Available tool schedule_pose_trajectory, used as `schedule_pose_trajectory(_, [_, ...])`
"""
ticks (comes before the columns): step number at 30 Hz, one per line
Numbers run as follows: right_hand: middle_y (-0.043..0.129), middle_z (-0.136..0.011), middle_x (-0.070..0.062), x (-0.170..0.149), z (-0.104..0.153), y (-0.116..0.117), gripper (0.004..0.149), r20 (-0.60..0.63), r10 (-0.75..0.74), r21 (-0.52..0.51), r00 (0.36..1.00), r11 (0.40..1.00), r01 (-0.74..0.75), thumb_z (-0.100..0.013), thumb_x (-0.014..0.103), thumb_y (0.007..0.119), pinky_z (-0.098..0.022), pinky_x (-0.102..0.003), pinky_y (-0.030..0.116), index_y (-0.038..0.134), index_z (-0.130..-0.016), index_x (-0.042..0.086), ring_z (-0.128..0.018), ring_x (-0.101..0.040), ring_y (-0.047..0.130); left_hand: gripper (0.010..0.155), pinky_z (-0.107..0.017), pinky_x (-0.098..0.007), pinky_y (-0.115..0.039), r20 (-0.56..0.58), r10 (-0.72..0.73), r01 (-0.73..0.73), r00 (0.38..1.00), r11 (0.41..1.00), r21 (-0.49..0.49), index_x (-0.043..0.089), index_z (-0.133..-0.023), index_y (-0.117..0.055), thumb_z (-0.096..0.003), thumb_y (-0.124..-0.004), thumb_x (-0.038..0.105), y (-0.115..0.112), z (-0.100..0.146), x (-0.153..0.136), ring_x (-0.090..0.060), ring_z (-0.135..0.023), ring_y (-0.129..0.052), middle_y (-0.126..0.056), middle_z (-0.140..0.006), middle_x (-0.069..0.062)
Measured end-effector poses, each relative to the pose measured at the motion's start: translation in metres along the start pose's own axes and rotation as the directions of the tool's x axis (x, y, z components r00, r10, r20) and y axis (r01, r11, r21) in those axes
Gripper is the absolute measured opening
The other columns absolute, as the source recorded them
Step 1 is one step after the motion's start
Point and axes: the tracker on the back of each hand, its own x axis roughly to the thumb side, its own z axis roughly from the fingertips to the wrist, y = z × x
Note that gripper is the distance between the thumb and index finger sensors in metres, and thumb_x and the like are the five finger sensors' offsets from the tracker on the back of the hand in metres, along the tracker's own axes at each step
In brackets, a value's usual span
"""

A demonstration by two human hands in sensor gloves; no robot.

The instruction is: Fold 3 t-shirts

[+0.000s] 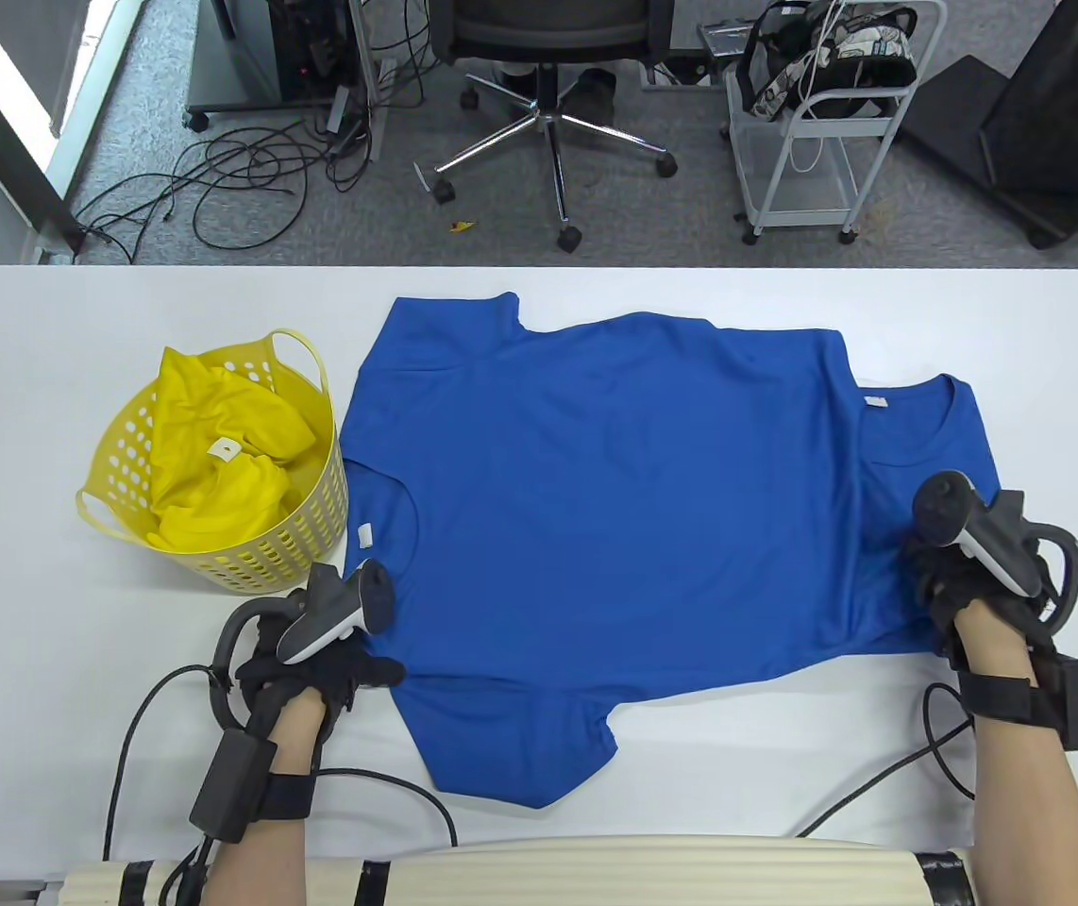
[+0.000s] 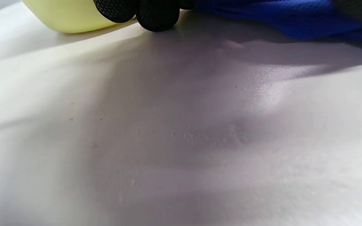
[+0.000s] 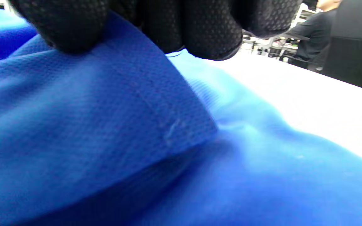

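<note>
A blue t-shirt (image 1: 614, 510) lies spread flat across the table, collar to the left and hem to the right. Its right part covers a second, folded blue t-shirt (image 1: 935, 434). My right hand (image 1: 940, 585) pinches the spread shirt's near hem corner; the right wrist view shows the fingers (image 3: 200, 28) clamped on the stitched edge (image 3: 90, 125) above the lower layer (image 3: 262, 150). My left hand (image 1: 350, 665) is curled at the shirt's near shoulder, thumb on the fabric edge. Two fingertips (image 2: 157, 15) touch the table beside the blue cloth (image 2: 278, 15). A yellow t-shirt (image 1: 218, 444) sits crumpled in the basket.
The yellow perforated basket (image 1: 312, 538) stands just left of the shirt and close to my left hand, its wall (image 2: 68, 15) behind the fingertips. Glove cables trail over the near table. A cream padded roll (image 1: 596, 868) lines the front edge. An office chair and cart stand beyond the far edge.
</note>
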Motion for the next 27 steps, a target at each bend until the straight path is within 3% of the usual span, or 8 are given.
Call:
schedule_pose_trajectory(6, [0.082,-0.074,-0.014,-0.025,-0.001,0.012,0.039,-0.07,0.021,0.131,0.997,0.991,-0.011,-0.037,0.032,0.086,-0.051,-0.058,0.066,0.085,-0.072,0.014,-0.06,-0.038,0.083,0.101,-0.073,-0.045,-0.052,0.002,-0.007,0.007,1.0,0.999,-0.039,0.038,-0.105,-0.031,-0.0204,-0.076,0.071,-0.001,-0.001,0.002,-0.025,-0.1,-0.057,-0.036,-0.114,0.001])
schedule_pose_trajectory(8, [0.081,-0.075,-0.014,-0.027,-0.003,0.017,0.04,-0.07,0.015,0.169,0.997,0.986,-0.003,-0.037,0.032,0.086,-0.051,-0.058,0.065,0.084,-0.073,0.014,-0.06,-0.038,0.083,0.1,-0.072,-0.045,-0.055,-0.009,-0.007,0.007,1.0,1.0,0.0,0.038,-0.105,-0.034,-0.0201,-0.076,0.071,0.001,0.0,0.0,-0.024,-0.099,-0.06,-0.04,-0.114,0.001])
schedule_pose_trajectory(10, [0.076,-0.079,-0.014,-0.026,-0.003,0.014,0.051,-0.072,0.007,0.14,0.997,0.99,0.003,-0.037,0.032,0.087,-0.053,-0.057,0.064,0.075,-0.083,0.015,-0.064,-0.037,0.08,0.095,-0.071,-0.044,-0.058,-0.019,0.016,-0.015,1.0,0.999,0.052,0.037,-0.104,-0.039,-0.0222,-0.075,0.071,0.004,0.002,-0.002,-0.022,-0.097,-0.065,-0.045,-0.112,0.002])
schedule_pose_trajectory(13, [0.07,-0.086,-0.011,-0.023,0.001,0.003,0.058,-0.034,-0.072,0.011,0.997,0.997,0.073,-0.037,0.036,0.087,-0.061,-0.058,0.058,0.066,-0.09,0.022,-0.072,-0.035,0.075,0.087,-0.069,-0.043,-0.061,-0.02,0.069,-0.064,0.997,0.984,0.167,0.037,-0.102,-0.047,-0.0256,-0.076,0.068,0.01,0.007,-0.005,-0.02,-0.092,-0.072,-0.055,-0.109,0.003])
schedule_pose_trajectory(16, [0.071,-0.087,-0.009,-0.017,0.0,0.0,0.05,0.066,-0.126,-0.043,0.99,0.991,0.129,-0.037,0.035,0.086,-0.062,-0.058,0.057,0.073,-0.085,0.029,-0.074,-0.035,0.075,0.073,-0.067,-0.043,-0.064,-0.023,0.094,-0.084,0.995,0.956,0.282,0.039,-0.096,-0.058,-0.0298,-0.079,0.062,0.016,0.012,-0.005,-0.018,-0.087,-0.079,-0.064,-0.104,0.004])
schedule_pose_trajectory(22, [0.07,-0.089,-0.01,-0.01,-0.011,0.02,0.044,0.072,-0.046,0.158,0.996,0.987,0.034,-0.039,0.034,0.084,-0.064,-0.059,0.055,0.076,-0.082,0.034,-0.078,-0.036,0.072,0.059,-0.065,-0.043,-0.067,0.016,0.211,-0.203,0.977,0.916,0.346,0.041,-0.086,-0.071,-0.032,-0.073,0.063,0.022,0.022,-0.018,-0.016,-0.082,-0.085,-0.074,-0.098,0.006])
schedule_pose_trajectory(24, [0.07,-0.088,-0.011,-0.01,-0.013,0.022,0.043,0.068,-0.073,0.157,0.995,0.986,0.062,-0.038,0.034,0.084,-0.064,-0.059,0.055,0.077,-0.081,0.033,-0.077,-0.037,0.072,0.053,-0.064,-0.043,-0.068,0.032,0.239,-0.234,0.971,0.907,0.35,0.042,-0.082,-0.076,-0.0332,-0.076,0.061,0.022,0.023,-0.021,-0.017,-0.081,-0.086,-0.076,-0.097,0.006])
schedule_pose_trajectory(27, [0.069,-0.089,-0.012,-0.01,-0.015,0.022,0.043,0.065,-0.073,0.199,0.995,0.978,0.058,-0.039,0.033,0.084,-0.064,-0.06,0.054,0.076,-0.081,0.032,-0.078,-0.038,0.071,0.051,-0.065,-0.043,-0.067,0.003,0.145,-0.141,0.989,0.957,0.253,0.044,-0.082,-0.077,-0.0335,-0.081,0.057,0.014,0.017,-0.016,-0.017,-0.083,-0.085,-0.075,-0.098,0.006])
